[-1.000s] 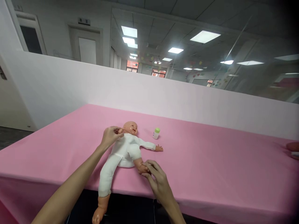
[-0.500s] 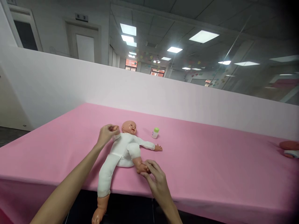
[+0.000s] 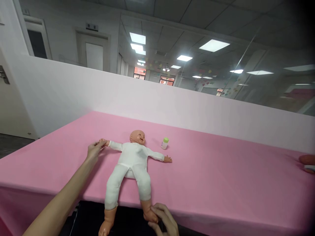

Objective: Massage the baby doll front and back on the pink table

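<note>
A baby doll (image 3: 134, 157) with a white cloth body lies on its back on the pink-covered table (image 3: 209, 177), its lower legs hanging past the front edge. My left hand (image 3: 94, 150) is closed on the doll's hand at the left, with that arm stretched out sideways. Down at the front edge, my right hand (image 3: 166, 219) grips the doll's foot on the right side between thumb and fingers. The doll's other arm lies outstretched to the right, near a small bottle (image 3: 165, 143) with a green cap.
Another doll-like object (image 3: 307, 160) is partly cut off at the right edge of the table. A low white wall (image 3: 172, 101) with glass above it runs behind the table. A door (image 3: 10, 98) stands at the left.
My left hand has drawn the doll's arm outward to the left. My right hand has lowered the doll's bent leg, which now lies straight over the table edge.
</note>
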`<state>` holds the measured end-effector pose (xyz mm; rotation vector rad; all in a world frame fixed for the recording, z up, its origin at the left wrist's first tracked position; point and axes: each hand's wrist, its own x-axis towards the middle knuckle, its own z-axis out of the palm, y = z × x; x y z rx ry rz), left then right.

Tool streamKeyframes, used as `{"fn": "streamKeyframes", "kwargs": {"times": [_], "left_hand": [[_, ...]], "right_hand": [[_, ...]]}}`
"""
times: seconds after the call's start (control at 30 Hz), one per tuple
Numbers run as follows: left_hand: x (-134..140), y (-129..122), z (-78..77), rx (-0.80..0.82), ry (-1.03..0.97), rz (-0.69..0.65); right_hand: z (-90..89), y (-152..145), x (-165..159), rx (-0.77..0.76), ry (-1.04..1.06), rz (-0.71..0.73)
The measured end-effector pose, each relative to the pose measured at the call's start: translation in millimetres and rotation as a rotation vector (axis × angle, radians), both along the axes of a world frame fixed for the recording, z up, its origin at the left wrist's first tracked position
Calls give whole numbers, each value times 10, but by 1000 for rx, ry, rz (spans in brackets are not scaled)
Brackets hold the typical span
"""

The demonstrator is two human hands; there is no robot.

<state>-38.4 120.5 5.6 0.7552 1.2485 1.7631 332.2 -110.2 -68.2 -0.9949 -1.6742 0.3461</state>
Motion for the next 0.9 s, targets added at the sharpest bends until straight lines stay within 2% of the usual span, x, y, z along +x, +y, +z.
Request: {"fn": "streamKeyframes", "kwargs": {"times": [0.17,0.27,0.37,0.5,0.6,0.67,0.73,0.8,0.9], "left_hand": [[467,3,429,157,537,-45],[829,-19,551,262,916,-115],[1099,13,531,311,1237,-172],[1199,88,475,305,1379,-267],[1094,102,490,288,1294,-287],[952,102,496,291,1091,-282],[761,112,464,269,799,-227],[535,131,373,184,520,-128],[191,149,141,-2,215,23]], "right_hand": [[632,250,-133,-100,-27,-3],[910,463,-340,-139,-9,17],[1019,685,-566,-161,14,51],[992,861,-719,-163,17,53],[968,812,-651,-184,34,62],[973,687,-514,-204,37,58],[968,511,-318,-226,10,62],[910,320,-92,-254,-37,92],[681,89,215,-280,-54,125]]}}
